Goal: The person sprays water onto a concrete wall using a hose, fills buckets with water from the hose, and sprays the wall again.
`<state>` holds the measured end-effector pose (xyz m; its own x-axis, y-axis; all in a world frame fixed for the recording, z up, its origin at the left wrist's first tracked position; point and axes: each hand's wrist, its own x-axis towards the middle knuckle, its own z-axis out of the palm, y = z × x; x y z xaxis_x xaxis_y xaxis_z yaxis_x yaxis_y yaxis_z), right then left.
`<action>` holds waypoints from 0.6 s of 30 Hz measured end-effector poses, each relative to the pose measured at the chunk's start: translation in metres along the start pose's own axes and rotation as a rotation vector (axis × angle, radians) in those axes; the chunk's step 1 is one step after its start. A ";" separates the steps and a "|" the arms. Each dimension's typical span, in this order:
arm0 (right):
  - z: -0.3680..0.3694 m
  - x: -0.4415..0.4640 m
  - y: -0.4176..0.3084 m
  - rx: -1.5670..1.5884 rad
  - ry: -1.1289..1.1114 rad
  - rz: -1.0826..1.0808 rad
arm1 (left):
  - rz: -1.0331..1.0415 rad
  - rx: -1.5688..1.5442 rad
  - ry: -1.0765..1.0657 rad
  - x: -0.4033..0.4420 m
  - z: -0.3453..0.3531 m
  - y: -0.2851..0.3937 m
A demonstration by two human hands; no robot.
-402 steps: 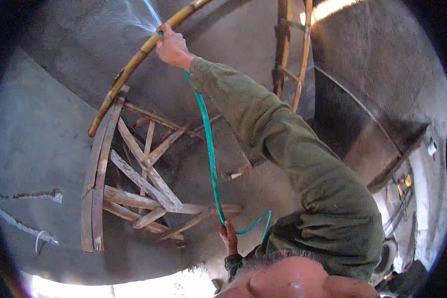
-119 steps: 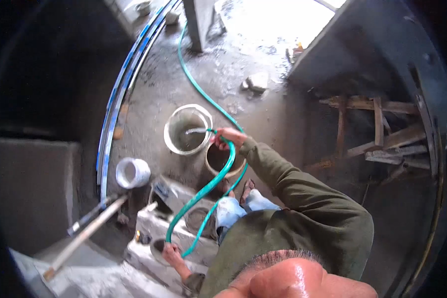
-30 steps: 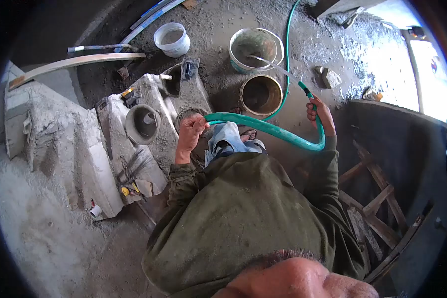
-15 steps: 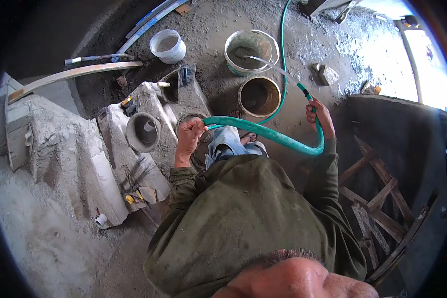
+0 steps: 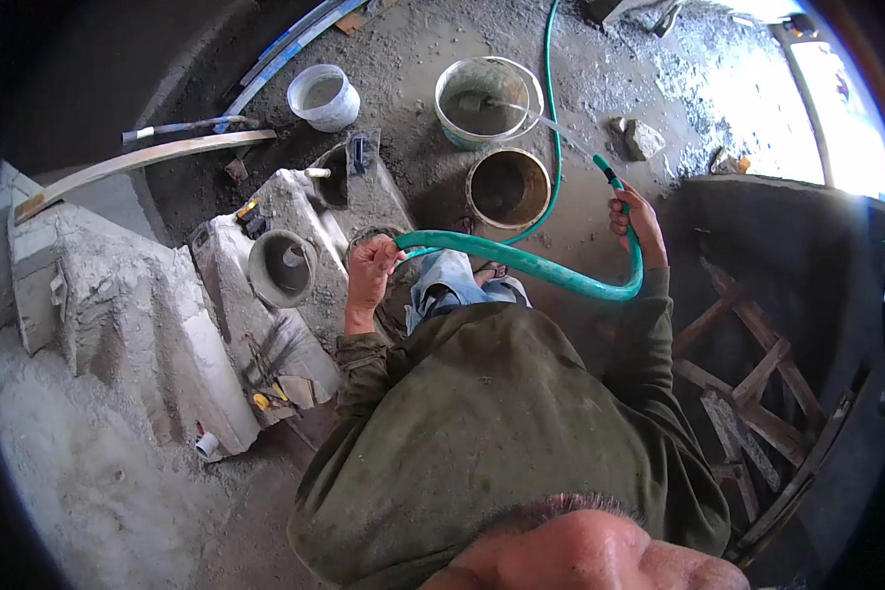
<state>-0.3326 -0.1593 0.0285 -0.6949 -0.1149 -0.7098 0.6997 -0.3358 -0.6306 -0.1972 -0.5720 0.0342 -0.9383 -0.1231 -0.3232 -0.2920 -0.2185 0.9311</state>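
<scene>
A green hose (image 5: 551, 272) loops in front of my body between both hands. My left hand (image 5: 372, 264) is closed round the bend of the hose on the left. Near its open end, my right hand (image 5: 636, 224) grips the hose, with a dark band just beyond the fingers. From that end a stream of water (image 5: 551, 126) arcs left into a large pale bucket (image 5: 444, 126), splashing on the liquid inside. Closer to me stands a second, brown-rimmed bucket (image 5: 539, 200) with a dark interior; neither hand touches it.
A smaller white bucket (image 5: 336, 110) stands farther left. Cement-covered blocks (image 5: 206, 364) with a round container (image 5: 283, 268) and small tools fill the left side. Stones (image 5: 644, 141) lie on the wet floor at right. A wooden frame (image 5: 757, 379) leans at lower right.
Water keeps running from the hose into the large bucket. Both hands hold nearly the same places; the view has shifted slightly, so the buckets appear a little farther left.
</scene>
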 end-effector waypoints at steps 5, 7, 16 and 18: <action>0.001 0.002 0.003 0.009 0.010 0.011 | -0.025 0.092 0.019 0.000 0.000 0.002; 0.003 0.002 0.004 0.018 -0.003 0.011 | -0.043 0.072 0.008 -0.001 -0.001 0.003; -0.001 0.013 0.018 0.106 -0.092 0.117 | -0.003 0.031 0.046 0.000 0.004 0.007; 0.000 0.012 0.017 0.106 -0.084 0.108 | -0.008 0.059 0.049 -0.001 0.001 0.005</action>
<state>-0.3286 -0.1665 0.0092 -0.6313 -0.2314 -0.7402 0.7525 -0.4137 -0.5125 -0.1975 -0.5720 0.0391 -0.9262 -0.1696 -0.3367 -0.3109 -0.1620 0.9366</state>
